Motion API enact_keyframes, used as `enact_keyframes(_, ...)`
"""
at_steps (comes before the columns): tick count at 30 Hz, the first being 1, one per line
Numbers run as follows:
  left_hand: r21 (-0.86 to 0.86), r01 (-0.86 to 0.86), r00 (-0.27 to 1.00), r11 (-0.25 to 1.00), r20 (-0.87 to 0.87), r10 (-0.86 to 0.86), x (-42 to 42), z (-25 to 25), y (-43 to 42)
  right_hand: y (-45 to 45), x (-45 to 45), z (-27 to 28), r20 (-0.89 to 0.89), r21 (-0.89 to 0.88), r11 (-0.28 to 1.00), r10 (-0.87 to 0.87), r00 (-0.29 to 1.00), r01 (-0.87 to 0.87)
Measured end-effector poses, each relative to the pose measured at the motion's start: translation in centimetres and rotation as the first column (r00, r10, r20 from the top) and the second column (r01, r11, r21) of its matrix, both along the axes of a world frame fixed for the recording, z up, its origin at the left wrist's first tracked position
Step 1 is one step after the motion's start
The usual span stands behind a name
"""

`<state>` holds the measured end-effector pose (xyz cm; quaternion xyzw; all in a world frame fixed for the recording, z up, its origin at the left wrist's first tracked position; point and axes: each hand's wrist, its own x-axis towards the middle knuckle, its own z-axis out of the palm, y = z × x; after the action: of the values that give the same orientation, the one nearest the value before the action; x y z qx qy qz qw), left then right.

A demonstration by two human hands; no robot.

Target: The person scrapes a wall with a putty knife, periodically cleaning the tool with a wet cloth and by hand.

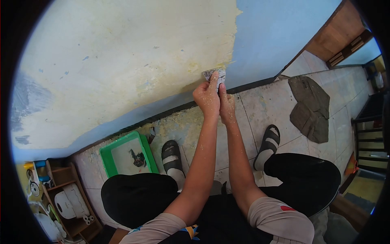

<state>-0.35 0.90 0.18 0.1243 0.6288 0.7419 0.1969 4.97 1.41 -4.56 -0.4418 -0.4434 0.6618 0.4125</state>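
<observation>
A scraper (pixel 221 75) with a pale, speckled blade meets the wall (pixel 122 53) where bare cream plaster borders the blue paint. My left hand (pixel 206 99) is closed around it, one finger stretched along the blade. Close against it, my right hand (pixel 227 106) also grips the scraper, its thumb up by the blade; the handle is mostly hidden. Pale flakes cling to both hands and forearms. Jagged blue paint (pixel 268 40) stays on the wall to the right, with a blue strip along the bottom.
A green tray (pixel 153 157) with a dark, wet-looking cloth (pixel 138 158) in it sits on the tiled floor by my left foot. Paint flakes (pixel 178 126) litter the wall's base. A crumpled brown cloth (pixel 310 107) lies right. A wooden shelf (pixel 61 169) stands at lower left.
</observation>
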Motion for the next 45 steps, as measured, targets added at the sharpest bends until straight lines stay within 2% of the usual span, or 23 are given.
enact_keyframes(6,-0.045,0.041,0.998,0.998,-0.035,-0.043,-0.3,-0.1,0.3,0.7,-0.2,1.6,-0.005,0.041,0.998,-0.057,0.998,0.057)
enact_keyframes(7,-0.046,0.041,0.999,0.998,-0.031,-0.042,-0.4,1.5,0.7,1.8,0.1,3.2,-0.010,0.131,0.991,-0.036,0.999,0.037)
enact_keyframes(8,0.001,0.042,0.994,0.999,-0.103,-0.042,-0.4,3.1,1.3,2.2,0.4,4.4,-0.012,0.213,0.977,-0.017,1.000,0.019)
enact_keyframes(9,0.052,0.054,0.984,0.997,-0.174,-0.044,0.1,5.1,1.6,2.3,0.5,5.1,-0.006,0.208,0.978,-0.026,1.000,0.026)
enact_keyframes(10,0.112,0.057,0.991,0.992,-0.128,-0.043,0.6,6.7,1.9,2.7,0.3,6.0,0.000,0.189,0.982,-0.027,1.000,0.027)
enact_keyframes(11,0.126,0.066,0.990,0.990,-0.128,-0.050,0.8,6.7,1.9,3.0,0.3,7.0,0.004,0.176,0.984,-0.028,1.000,0.027)
enact_keyframes(13,0.020,0.005,0.983,1.000,-0.186,-0.001,0.4,5.5,1.7,3.0,0.1,5.7,0.058,0.242,0.970,-0.043,0.997,0.028)
enact_keyframes(15,0.005,-0.003,0.982,1.000,-0.187,0.004,0.8,3.7,0.9,1.8,-0.6,3.4,-0.063,0.346,0.921,-0.169,0.984,0.180)
enact_keyframes(16,-0.010,-0.019,0.993,1.000,-0.113,0.018,1.0,2.6,0.6,1.5,-0.1,2.3,0.059,0.277,0.955,-0.129,0.990,0.108)
enact_keyframes(18,-0.047,-0.015,1.000,0.999,-0.019,0.014,1.1,1.0,-1.0,0.1,0.5,1.0,0.076,0.197,0.978,-0.083,0.994,0.066)
enact_keyframes(19,-0.053,-0.007,1.000,0.999,-0.018,0.006,1.1,0.6,-1.1,-0.2,0.8,0.7,0.095,0.131,0.991,-0.036,0.995,0.023)
enact_keyframes(22,-0.070,-0.006,0.998,0.998,-0.058,0.002,0.9,-0.3,-0.9,-0.1,1.0,0.2,0.068,0.111,0.994,-0.020,0.998,0.012)
enact_keyframes(25,-0.017,-0.024,0.999,1.000,-0.030,0.023,0.8,0.0,-0.5,0.1,0.6,0.4,0.071,0.105,0.994,-0.012,0.997,0.005)
enact_keyframes(27,-0.133,-0.015,0.995,0.991,-0.097,0.002,0.6,0.2,-0.9,-0.2,0.6,0.3,0.085,0.100,0.995,-0.010,0.996,0.002)
enact_keyframes(29,-0.138,-0.017,0.991,0.990,-0.132,-0.002,0.4,0.5,-1.0,-0.3,0.2,-0.1,0.072,0.006,1.000,-0.005,0.997,0.004)
enact_keyframes(36,-0.236,-0.052,0.957,0.970,-0.289,-0.019,-0.2,2.0,-1.0,-0.2,-1.7,-1.1,-0.012,0.073,0.994,-0.081,0.997,0.082)
enact_keyframes(39,-0.271,-0.047,0.955,0.961,-0.296,-0.037,-0.2,2.0,-1.1,-0.4,-1.8,-1.2,-0.078,-0.004,0.998,-0.068,0.995,0.067)
enact_keyframes(42,-0.196,-0.049,0.969,0.979,-0.246,0.000,0.3,2.0,-0.9,-0.4,-1.5,-0.4,-0.080,0.006,0.995,-0.098,0.992,0.098)
enact_keyframes(45,-0.146,-0.040,0.980,0.989,-0.200,0.011,0.4,1.3,-0.5,-0.1,-0.5,0.4,0.000,0.061,0.997,-0.051,0.999,0.051)
